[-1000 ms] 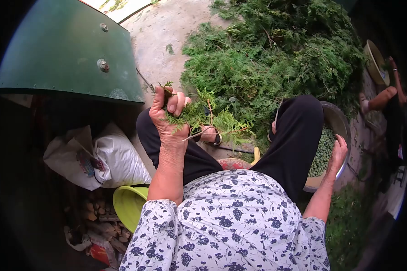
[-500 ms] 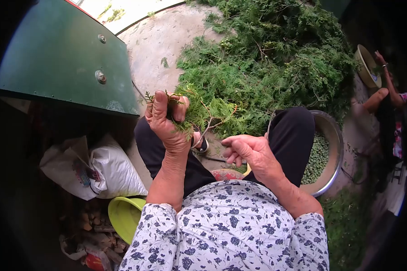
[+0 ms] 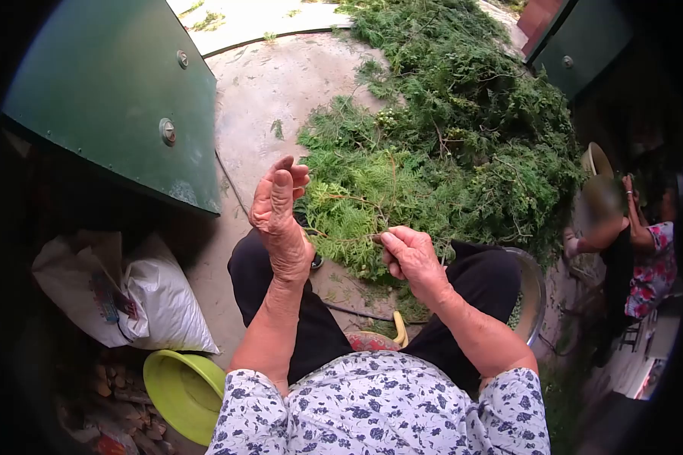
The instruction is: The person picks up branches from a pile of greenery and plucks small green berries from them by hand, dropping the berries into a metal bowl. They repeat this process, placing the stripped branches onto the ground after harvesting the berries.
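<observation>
My left hand (image 3: 279, 201) is raised over my left knee, its palm turned inward and its fingers loosely bent and apart from the thumb. Nothing shows between them. A green conifer sprig (image 3: 349, 227) with a thin stem hangs between my hands. My right hand (image 3: 413, 262) pinches the stem between thumb and forefinger. The sprig's leafy end reaches toward my left wrist, over a large heap of cut conifer branches (image 3: 470, 144).
A green metal panel (image 3: 121, 98) stands at the upper left, with a white sack (image 3: 155, 292) and a yellow-green basin (image 3: 178, 394) below. At right are a metal bowl (image 3: 536, 292) and another person (image 3: 649, 262). A yellow handle (image 3: 400, 327) rises between my legs.
My left hand has come off the sprig and loosened. The sprig is now pinched in my right hand. The view has shifted, showing more of the other person and a second green panel.
</observation>
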{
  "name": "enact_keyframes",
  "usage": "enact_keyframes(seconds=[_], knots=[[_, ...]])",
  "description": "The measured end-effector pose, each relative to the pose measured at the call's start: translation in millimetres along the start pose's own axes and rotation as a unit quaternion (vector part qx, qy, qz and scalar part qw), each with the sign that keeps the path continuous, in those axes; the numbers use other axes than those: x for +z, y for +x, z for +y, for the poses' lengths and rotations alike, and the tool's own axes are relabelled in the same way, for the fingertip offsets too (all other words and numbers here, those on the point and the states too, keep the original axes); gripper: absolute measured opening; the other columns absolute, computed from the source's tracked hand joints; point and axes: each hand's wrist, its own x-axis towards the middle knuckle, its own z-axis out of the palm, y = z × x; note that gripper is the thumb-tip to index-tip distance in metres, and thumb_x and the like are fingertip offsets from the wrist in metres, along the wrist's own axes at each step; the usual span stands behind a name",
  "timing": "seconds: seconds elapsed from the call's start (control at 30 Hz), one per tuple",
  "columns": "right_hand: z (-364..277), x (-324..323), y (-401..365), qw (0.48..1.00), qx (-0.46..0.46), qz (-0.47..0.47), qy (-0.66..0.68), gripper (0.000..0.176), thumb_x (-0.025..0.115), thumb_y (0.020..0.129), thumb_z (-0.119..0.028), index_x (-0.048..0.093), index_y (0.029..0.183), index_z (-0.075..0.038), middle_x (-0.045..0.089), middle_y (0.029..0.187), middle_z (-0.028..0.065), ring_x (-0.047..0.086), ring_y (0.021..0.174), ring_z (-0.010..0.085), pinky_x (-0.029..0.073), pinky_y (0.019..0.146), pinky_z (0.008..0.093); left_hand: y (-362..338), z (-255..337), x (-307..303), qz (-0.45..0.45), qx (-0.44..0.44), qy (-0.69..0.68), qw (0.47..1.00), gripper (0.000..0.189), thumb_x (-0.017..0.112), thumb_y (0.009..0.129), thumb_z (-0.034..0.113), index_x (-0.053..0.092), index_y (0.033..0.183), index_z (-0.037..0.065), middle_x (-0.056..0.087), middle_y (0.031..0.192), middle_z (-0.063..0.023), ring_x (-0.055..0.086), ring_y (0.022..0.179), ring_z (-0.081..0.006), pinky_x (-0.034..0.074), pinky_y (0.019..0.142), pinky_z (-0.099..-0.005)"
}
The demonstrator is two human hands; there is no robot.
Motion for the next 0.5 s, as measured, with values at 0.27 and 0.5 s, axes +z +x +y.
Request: enact_keyframes(seconds=[0.27,0.5], knots=[[72,-77,45,0.77,0.056,-0.26,-0.58,0.029,0.058,0.081,-0.033,0.065,0.09,-0.007,0.063,0.086,0.0152,0.058,0.092,0.0308,0.047,0.075,0.042,109,-42,19,0.051,-0.178,-0.103,0.977,0.018,0.06,0.085,0.023,0.062,0.09,0.006,0.062,0.074,-0.002,0.057,0.066,-0.0109,0.046,0.06,-0.0232],[-87,-95,153,0.967,0.013,0.02,-0.255,0.029,0.05,0.091,-0.025,0.058,0.106,-0.001,0.061,0.071,0.0109,0.06,0.059,0.0134,0.052,0.06,0.0283,141,-87,5,0.108,-0.271,-0.126,0.948,0.015,0.059,0.086,0.021,0.059,0.091,0.007,0.062,0.073,-0.0015,0.058,0.061,-0.0098,0.047,0.053,-0.0219]])
